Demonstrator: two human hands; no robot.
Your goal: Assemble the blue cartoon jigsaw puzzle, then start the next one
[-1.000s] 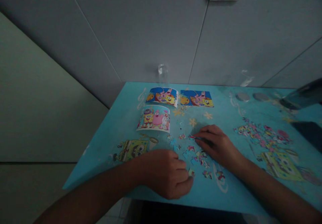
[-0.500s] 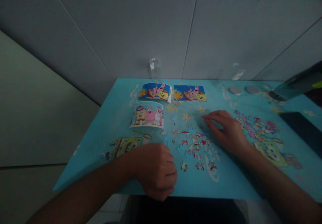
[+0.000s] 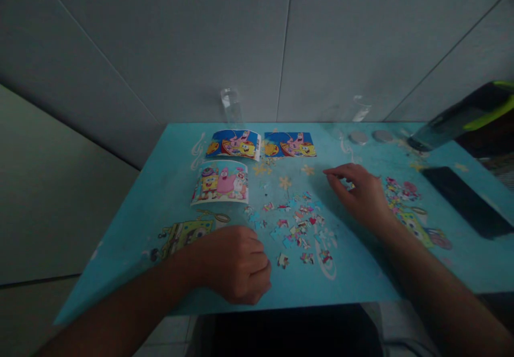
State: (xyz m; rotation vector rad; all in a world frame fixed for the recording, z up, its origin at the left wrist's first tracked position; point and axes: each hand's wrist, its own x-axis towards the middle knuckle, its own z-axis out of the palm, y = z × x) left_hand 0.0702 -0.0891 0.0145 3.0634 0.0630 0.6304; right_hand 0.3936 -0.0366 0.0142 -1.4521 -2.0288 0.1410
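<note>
My left hand (image 3: 236, 265) is curled into a fist at the front of the table, left of a scatter of small jigsaw puzzle pieces (image 3: 299, 231). Its palm side is hidden, so I cannot tell whether anything is inside. Over the table, right of those pieces, my right hand (image 3: 359, 196) has thumb and forefinger brought together in a pinch; anything between the tips is too small to make out. A second heap of colourful puzzle pieces (image 3: 397, 190) lies beyond the right hand, partly hidden by it. Behind the scatter lies a curved picture sheet (image 3: 220, 182) with cartoon figures.
Two blue cartoon pictures, a curled sheet (image 3: 233, 145) and a flat card (image 3: 289, 145), lie at the back. Clear containers (image 3: 233, 108) stand by the wall. Two round grey lids (image 3: 358, 137), a dark bottle (image 3: 450, 121) and a black flat object (image 3: 468, 199) are on the right.
The view has swung right. My right hand has moved right and slightly back from the scattered pieces, still pinched. My left fist stays about where it was on the table.
</note>
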